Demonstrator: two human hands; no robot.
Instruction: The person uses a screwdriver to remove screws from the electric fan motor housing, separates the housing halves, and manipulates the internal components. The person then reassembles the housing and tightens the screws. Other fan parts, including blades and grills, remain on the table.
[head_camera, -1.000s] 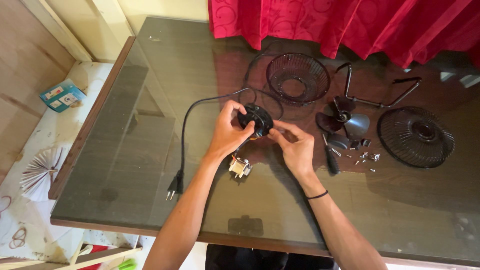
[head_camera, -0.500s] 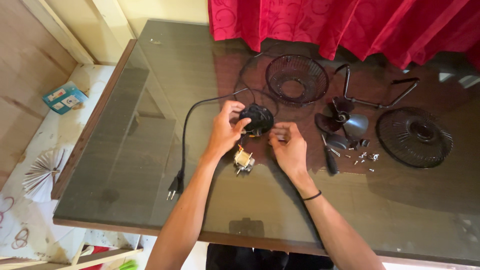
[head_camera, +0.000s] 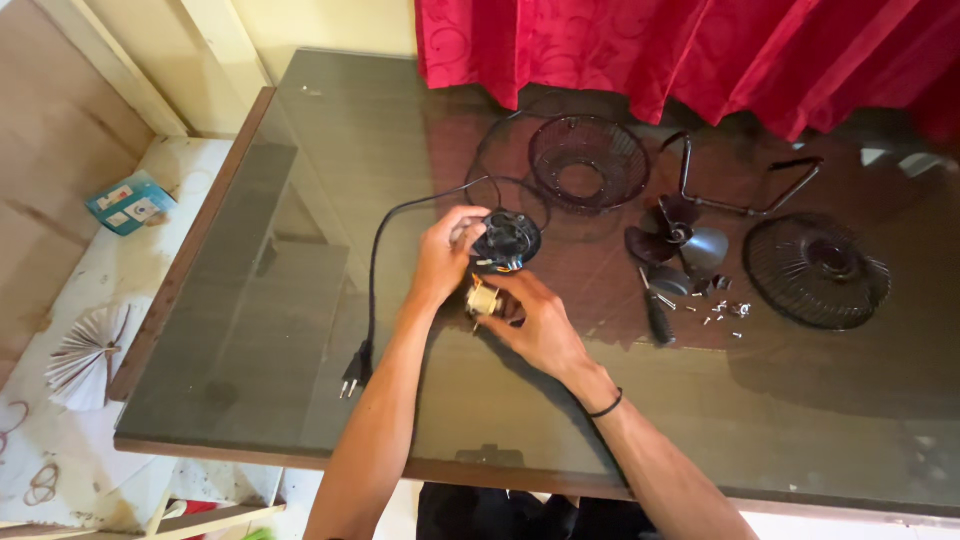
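Glass-topped table (head_camera: 300, 330) with a wooden edge, red curtain (head_camera: 700, 50) hanging along its far side, pale floor to the left. Since half a second ago the right hand (head_camera: 540, 325) has slid in under the motor housing (head_camera: 507, 240), closer to the left hand (head_camera: 445, 262); earlier it sat out to the right of the part. Left hand fingers curl closed around the housing's near-left side, holding it just above the glass. Right hand fingers are closed on the small motor core (head_camera: 484, 299), a cream and copper-coloured block sitting right below the housing. The housing is round, black, with short coloured wires showing at its lower edge. A black cord (head_camera: 375, 270) runs from behind the left fingers down to a plug (head_camera: 354, 373) lying on the glass. Beyond the fingertips stands a wire guard (head_camera: 587, 162); right of the right hand lie the fan blade (head_camera: 668, 232), a screwdriver (head_camera: 657, 316), loose screws (head_camera: 722, 312) and a second guard (head_camera: 815, 270).
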